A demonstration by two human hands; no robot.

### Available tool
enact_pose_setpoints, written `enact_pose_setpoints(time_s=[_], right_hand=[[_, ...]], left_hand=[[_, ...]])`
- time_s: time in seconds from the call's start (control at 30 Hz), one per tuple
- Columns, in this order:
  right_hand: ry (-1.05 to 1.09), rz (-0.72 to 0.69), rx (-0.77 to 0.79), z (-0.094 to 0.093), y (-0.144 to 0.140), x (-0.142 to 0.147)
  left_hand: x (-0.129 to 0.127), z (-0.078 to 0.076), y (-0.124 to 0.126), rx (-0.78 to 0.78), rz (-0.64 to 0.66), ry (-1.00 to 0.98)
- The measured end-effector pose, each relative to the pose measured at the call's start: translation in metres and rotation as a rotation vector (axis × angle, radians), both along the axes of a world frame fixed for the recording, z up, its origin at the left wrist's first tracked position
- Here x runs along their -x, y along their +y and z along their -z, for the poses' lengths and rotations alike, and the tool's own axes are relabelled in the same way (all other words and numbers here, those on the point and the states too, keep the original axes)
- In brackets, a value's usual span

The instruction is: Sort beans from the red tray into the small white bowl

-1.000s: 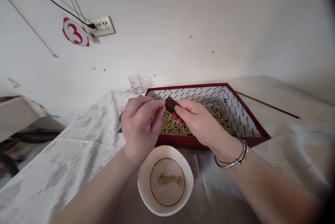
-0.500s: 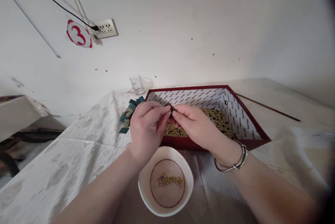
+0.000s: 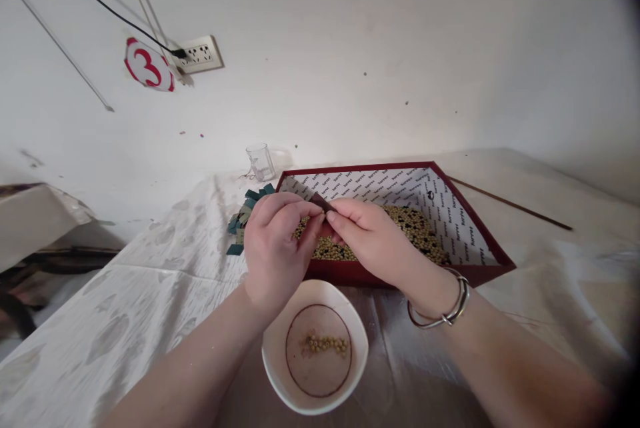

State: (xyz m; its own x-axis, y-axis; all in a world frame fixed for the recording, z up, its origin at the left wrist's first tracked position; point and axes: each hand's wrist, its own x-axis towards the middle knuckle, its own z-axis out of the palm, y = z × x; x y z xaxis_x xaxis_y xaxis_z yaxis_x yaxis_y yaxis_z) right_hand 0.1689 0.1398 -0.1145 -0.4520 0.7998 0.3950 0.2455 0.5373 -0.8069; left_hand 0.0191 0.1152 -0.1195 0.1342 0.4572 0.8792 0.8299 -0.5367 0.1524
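Cloth (image 3: 165, 295), leaf-patterned, spread at left; box (image 3: 380, 275) beyond the bowl, red walls, printed lining; bowl (image 3: 357, 341) just this side of it, white, dark ring inside; left hand (image 3: 277, 241) and right hand (image 3: 373, 231) face each other over box's near side; green scraps (image 3: 257, 195) heaped left of box; glass (image 3: 261, 161) behind them; brown piece (image 3: 321, 201) between hands, above box; right thumb and fingers clamp it; left fingertips pinched at its edge, can't tell on what; beads (image 3: 413, 228) strewn in box, small cluster in bowl.
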Motion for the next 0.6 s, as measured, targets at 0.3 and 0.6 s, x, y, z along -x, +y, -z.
enact_pose_setpoints(time_s=[0.3, 0.6], right_hand=[[-0.023, -0.021, -0.034, -0.0022, -0.0018, -0.0001], [-0.017, -0.02, -0.032, -0.0031, -0.0014, 0.0]], left_hand=[[0.0032, -0.0034, 0.0023, -0.022, -0.091, -0.032], [0.0017, -0.0031, 0.002, -0.059, -0.086, 0.007]])
